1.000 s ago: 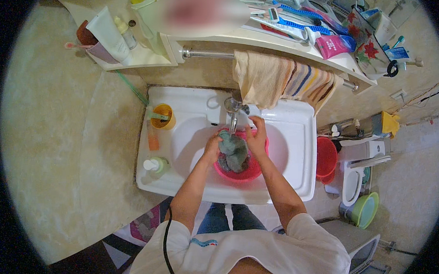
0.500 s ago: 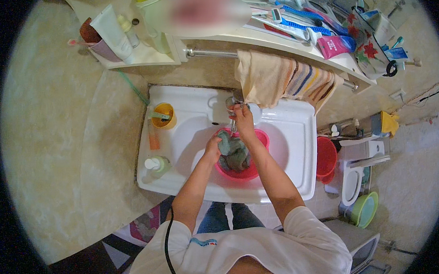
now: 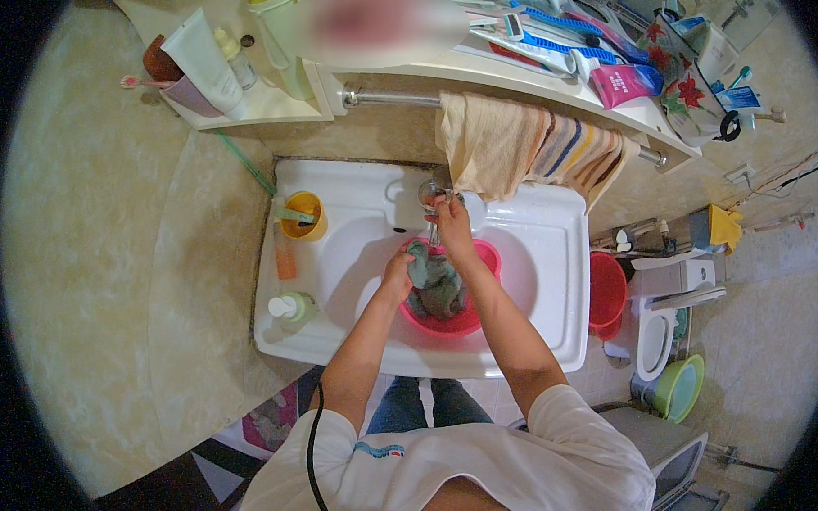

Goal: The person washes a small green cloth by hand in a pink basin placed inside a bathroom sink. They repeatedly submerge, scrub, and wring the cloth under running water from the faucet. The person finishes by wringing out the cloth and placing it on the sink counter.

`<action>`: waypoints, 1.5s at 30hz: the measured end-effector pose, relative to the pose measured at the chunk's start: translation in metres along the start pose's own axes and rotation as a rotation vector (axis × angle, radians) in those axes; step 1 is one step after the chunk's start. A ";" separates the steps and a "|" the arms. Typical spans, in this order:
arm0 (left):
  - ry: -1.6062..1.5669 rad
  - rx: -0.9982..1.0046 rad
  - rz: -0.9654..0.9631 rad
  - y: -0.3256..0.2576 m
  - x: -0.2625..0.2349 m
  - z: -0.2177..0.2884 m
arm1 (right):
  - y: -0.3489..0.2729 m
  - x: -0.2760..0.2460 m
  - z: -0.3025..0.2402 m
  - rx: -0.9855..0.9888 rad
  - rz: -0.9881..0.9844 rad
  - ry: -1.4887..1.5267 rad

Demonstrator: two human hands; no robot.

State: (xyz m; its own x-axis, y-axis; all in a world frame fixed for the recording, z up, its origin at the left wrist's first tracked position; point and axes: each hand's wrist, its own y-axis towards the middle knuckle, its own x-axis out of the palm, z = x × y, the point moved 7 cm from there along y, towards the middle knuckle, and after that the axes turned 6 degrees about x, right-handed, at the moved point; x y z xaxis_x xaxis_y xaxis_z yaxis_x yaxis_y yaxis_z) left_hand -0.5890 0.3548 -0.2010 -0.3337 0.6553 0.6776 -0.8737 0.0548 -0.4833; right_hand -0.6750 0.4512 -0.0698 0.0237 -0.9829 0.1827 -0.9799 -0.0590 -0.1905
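Observation:
A pink basin [image 3: 491, 260] stands in the white sink [image 3: 353, 190], below the metal faucet [image 3: 433, 217]. Inside it lies a bunched, wet-looking grey-green cloth [image 3: 439, 286]. My left hand [image 3: 397, 276] is closed on the cloth's upper left edge, at the basin's rim. Farther back, my right hand [image 3: 453, 225] reaches over the basin, its fingers curled round the top of the faucet. That hand partly hides the faucet, so I cannot make out whether water runs.
On the sink's left stand a yellow cup [image 3: 314, 230] with a toothbrush and a pump bottle [image 3: 292, 307]. A striped towel [image 3: 536, 147] hangs from a rail behind the faucet, under a crowded shelf [image 3: 394, 71]. Right of the sink are a red bucket [image 3: 606, 289] and a toilet [image 3: 653, 337].

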 end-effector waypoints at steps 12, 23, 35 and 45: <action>-0.018 0.001 -0.021 0.008 -0.003 -0.005 | 0.005 -0.006 0.003 0.136 0.047 0.123; 0.002 0.034 0.016 0.011 -0.005 -0.010 | 0.007 -0.004 0.000 0.170 0.065 0.125; 0.057 0.043 0.010 0.002 0.012 -0.007 | 0.011 -0.011 0.004 0.198 0.101 0.215; 0.082 -0.043 -0.142 0.003 0.017 -0.008 | -0.012 -0.074 0.057 0.076 0.198 0.023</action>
State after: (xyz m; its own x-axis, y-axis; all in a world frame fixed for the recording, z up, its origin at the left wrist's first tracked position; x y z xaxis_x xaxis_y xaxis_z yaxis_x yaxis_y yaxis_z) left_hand -0.5945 0.3722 -0.1949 -0.1759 0.6981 0.6940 -0.8934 0.1829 -0.4104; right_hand -0.6538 0.5145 -0.1362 -0.1733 -0.9725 0.1558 -0.9473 0.1213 -0.2966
